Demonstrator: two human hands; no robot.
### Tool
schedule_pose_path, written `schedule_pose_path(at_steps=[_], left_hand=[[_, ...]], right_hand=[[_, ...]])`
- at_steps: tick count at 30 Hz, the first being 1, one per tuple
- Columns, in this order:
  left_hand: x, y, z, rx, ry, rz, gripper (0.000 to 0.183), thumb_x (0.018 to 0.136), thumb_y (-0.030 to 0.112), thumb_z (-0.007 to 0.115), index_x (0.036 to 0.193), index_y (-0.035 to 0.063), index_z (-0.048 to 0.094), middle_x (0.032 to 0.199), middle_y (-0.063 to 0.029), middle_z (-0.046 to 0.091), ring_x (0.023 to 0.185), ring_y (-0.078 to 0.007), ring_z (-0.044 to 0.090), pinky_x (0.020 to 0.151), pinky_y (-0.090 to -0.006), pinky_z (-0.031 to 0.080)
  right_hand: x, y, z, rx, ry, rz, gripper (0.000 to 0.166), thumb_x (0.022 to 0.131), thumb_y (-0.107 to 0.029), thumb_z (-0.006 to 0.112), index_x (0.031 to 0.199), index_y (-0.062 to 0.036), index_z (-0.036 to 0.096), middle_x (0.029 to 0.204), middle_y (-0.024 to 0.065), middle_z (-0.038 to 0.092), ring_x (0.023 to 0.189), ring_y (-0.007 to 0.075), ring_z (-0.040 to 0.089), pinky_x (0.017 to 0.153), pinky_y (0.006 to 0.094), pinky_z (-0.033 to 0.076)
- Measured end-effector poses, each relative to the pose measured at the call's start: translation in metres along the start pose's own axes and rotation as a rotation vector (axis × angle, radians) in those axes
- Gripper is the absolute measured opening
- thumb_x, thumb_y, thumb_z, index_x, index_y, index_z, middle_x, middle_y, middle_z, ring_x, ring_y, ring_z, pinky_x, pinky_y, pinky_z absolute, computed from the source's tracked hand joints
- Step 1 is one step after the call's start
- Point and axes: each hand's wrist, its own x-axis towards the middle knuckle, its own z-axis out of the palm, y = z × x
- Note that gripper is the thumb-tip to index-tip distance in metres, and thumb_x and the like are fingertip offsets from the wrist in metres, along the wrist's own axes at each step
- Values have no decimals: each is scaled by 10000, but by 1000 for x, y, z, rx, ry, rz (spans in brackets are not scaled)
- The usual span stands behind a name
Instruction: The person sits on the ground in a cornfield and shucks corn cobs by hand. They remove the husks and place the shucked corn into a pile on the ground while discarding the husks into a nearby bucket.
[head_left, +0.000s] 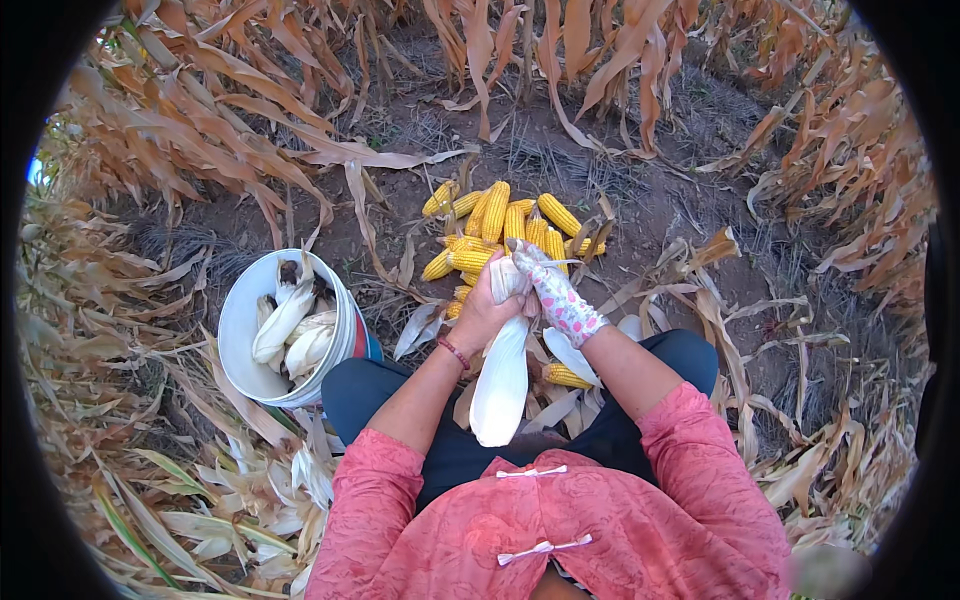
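Note:
An ear of corn in pale husk (508, 281) is held out in front of me between both hands. My bare left hand (480, 311), with a red beaded bracelet at the wrist, is wrapped around the ear from the left. On the other side, my right hand (559, 294) wears a white glove with a pink pattern and grips the husk near the upper end. A broad white husk leaf (501, 386) hangs down from the ear towards my lap. Any kernels of this ear are hidden by the husk and my fingers. Just beyond lies a pile of bare yellow corn cobs (495, 214).
At my left knee, a white plastic bucket (238, 341) holds several husked ears (283, 322). One yellow cob (566, 375) lies among loose husks by my right leg. Discarded husks (262, 517) cover the ground at lower left. Dry corn stalks (592, 52) stand beyond the bare soil (637, 180).

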Motion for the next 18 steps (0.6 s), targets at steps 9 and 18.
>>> schedule_pose_path(at_steps=[9,18], left_hand=[[-79,127,-103,-375,494,235,576,778,27,563,1314,11,355,1196,-122,514,1073,-210,538,907,-326,463],[-328,121,-229,31,972,-73,582,791,93,556,1326,-19,356,1234,-105,488,1116,-208,484,968,-332,379]], right_hand=[[-2,39,-74,-1240,-151,20,511,890,-454,439,1203,-64,546,1176,127,587,1078,279,556,925,377,416],[-50,167,-122,-1731,-621,555,364,774,-238,518,1063,-72,663,1075,150,641,1013,281,612,871,382,467]])
